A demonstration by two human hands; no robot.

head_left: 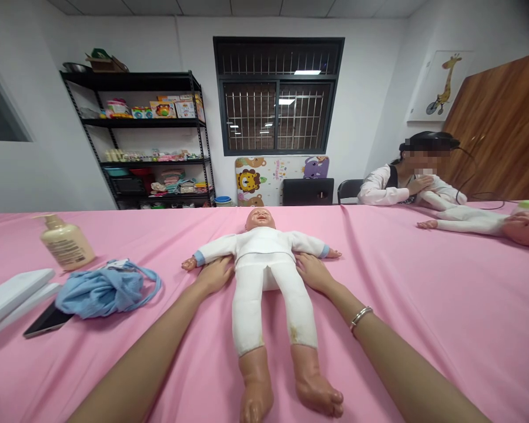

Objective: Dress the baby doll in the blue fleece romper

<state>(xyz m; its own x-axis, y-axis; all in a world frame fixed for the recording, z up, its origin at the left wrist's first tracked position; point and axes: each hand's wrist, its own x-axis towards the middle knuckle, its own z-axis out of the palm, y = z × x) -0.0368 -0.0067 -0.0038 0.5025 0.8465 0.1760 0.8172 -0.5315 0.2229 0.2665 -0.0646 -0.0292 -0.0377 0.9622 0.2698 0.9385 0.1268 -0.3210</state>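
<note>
A baby doll (264, 244) in a white top and white leggings lies on its back, feet toward me, arms spread out. My left hand (216, 275) rests on the cloth against the doll's waist on the left, under its sleeve, fingers stretched out. On the other side my right hand (314, 273) lies flat beside the waist, fingers extended and touching the doll's side. Neither hand grips anything; some fingertips are partly hidden by the doll. Yellowish stains mark the leggings near the doll's right-hand ankle in view.
A pink tablecloth (423, 329) covers the table. On the left are a pump bottle (68, 242), a blue cloth bundle (103, 289), a phone (48, 320) and a white box (15, 294). At the right, a person (390, 182) sits near another doll (476, 220). Shelves (143, 122) stand behind.
</note>
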